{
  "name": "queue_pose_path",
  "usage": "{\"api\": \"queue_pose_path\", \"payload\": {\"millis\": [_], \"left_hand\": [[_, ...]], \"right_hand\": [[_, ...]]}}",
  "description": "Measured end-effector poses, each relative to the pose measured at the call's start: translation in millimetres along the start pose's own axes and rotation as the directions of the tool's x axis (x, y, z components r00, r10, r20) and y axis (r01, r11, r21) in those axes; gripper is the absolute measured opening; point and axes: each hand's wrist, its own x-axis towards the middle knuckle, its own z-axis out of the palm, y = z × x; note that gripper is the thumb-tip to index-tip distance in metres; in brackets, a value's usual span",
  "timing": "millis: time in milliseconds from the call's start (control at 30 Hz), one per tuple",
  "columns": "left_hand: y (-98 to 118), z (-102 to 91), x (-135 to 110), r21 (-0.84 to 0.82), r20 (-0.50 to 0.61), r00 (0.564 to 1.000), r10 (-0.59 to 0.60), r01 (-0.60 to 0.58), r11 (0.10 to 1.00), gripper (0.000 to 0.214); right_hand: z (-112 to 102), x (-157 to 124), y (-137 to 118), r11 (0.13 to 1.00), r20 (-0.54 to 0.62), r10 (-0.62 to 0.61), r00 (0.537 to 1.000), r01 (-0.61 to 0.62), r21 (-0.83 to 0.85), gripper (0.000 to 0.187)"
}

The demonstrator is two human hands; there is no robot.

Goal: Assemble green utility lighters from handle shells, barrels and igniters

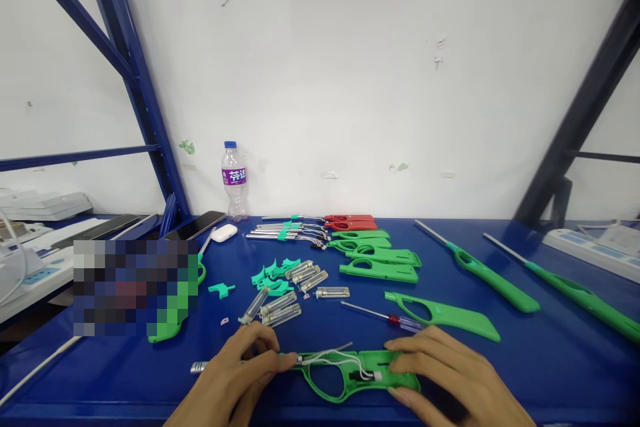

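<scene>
An open green lighter handle shell [345, 380] lies at the table's near edge, with a white wire and small inner parts showing inside it. My left hand [240, 373] pinches its front end, where a metal tube [199, 367] sticks out to the left. My right hand [445, 373] lies over the rear end of the shell, fingers curled and pressing on it. Just beyond the hands lie a small red-handled screwdriver [385, 315] and another green half shell [445, 315].
Clear gas tubes [280, 307] and small green triggers [273, 273] are scattered mid-table. Behind them lie green shells [380, 257], red ones [350, 221], metal tubes [285, 232]. Two assembled green lighters [493, 277] [580, 293] lie right. A water bottle [234, 180], phone [195, 225], earbud case [224, 232] stand back left.
</scene>
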Motion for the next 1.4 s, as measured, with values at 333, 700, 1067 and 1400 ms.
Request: {"api": "queue_pose_path", "payload": {"millis": [333,700,1067,1400], "left_hand": [[-1.1,-2.5,5.6,-0.028,0.006,0.995,0.098,-0.098,0.995,0.032],[-1.8,7.8,3.4,-0.006,0.029,0.997,0.069,-0.069,0.998,0.023],[-6.7,13.5,1.0,0.168,-0.019,0.99,0.139,-0.134,0.977,0.038],[-10.5,20.3,-11.8,0.215,-0.126,0.98,0.151,-0.121,0.969,0.043]], "right_hand": [[2.6,-2.2,1.7,1.0,0.028,0.014,1.0,-0.014,0.012,0.039],[1.7,-2.2,3.4,1.0,0.032,0.012,0.999,-0.012,0.008,0.039],[4.1,-2.5,4.6,0.999,0.022,0.034,0.999,-0.034,-0.003,0.037],[2.5,-1.2,3.4,0.999,-0.024,-0.009,1.0,0.007,-0.05,0.039]]}}
